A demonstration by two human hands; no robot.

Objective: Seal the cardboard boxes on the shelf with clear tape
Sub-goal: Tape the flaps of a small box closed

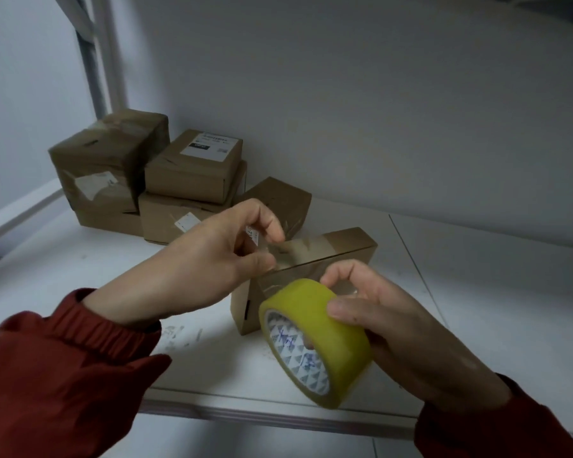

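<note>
The right hand (394, 325) grips the tape roll (315, 342), which looks light and stiff, by its rim just in front of the box (354, 247), and the left hand (212, 256) pinches the thin, sticky tape end (286, 256) on top of the box.

Parcel storage or mailroom: a white metal shelf (477, 292) against a bare wall (344, 94) holds stacked, labelled cardboard boxes (192, 173).

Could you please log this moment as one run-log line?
left hand pinches tape strip on box; right hand grips tape roll; seal unfinished
</note>
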